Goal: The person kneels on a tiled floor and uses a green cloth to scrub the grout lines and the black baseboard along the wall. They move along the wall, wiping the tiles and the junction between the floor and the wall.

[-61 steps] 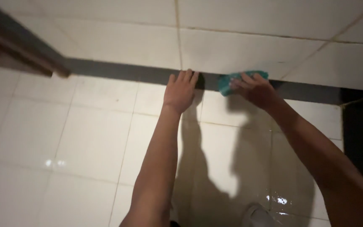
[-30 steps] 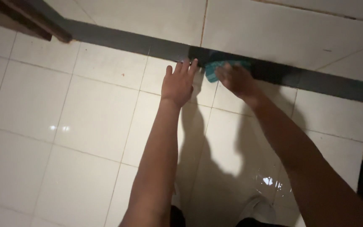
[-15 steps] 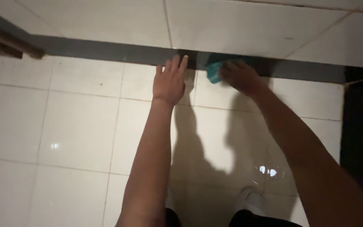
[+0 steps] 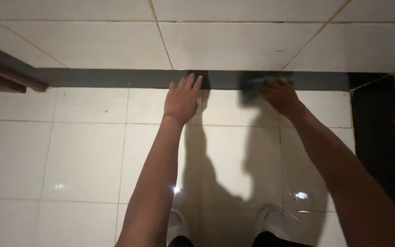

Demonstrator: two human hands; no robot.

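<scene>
Since half a second ago: the right hand (image 4: pixel 280 97) and the teal cloth (image 4: pixel 253 88) have slid right along the dark band (image 4: pixel 97 77); the cloth now sits further from the left hand (image 4: pixel 183 98) than it did. The left hand has barely shifted and is still planted.

Left hand: flat, fingers together and extended, palm on the white tile, fingertips (image 4: pixel 191 81) reaching onto the lower edge of the dark band. Holding nothing.

Right hand: closed down over the cloth and pressing it against the dark band. The cloth is bunched, mostly under the fingers; only its left part shows, motion-blurred. Cannot tell the exact finger grip.

The two hands are apart, with a stretch of band and a tile seam between them.

Surroundings: glossy white tile (image 4: pixel 83 155) with thin grout lines below the band, larger white tiles (image 4: pixel 225 41) above it. A brown wooden edge (image 4: pixel 5 75) meets the band at far left. A black vertical strip (image 4: pixel 380 137) runs down the right side. Two pale shoe toes (image 4: pixel 273 219) show at bottom centre, with glare spots nearby. Both arms cast shadows on the tile.

No packages, labels or signs visible.
</scene>
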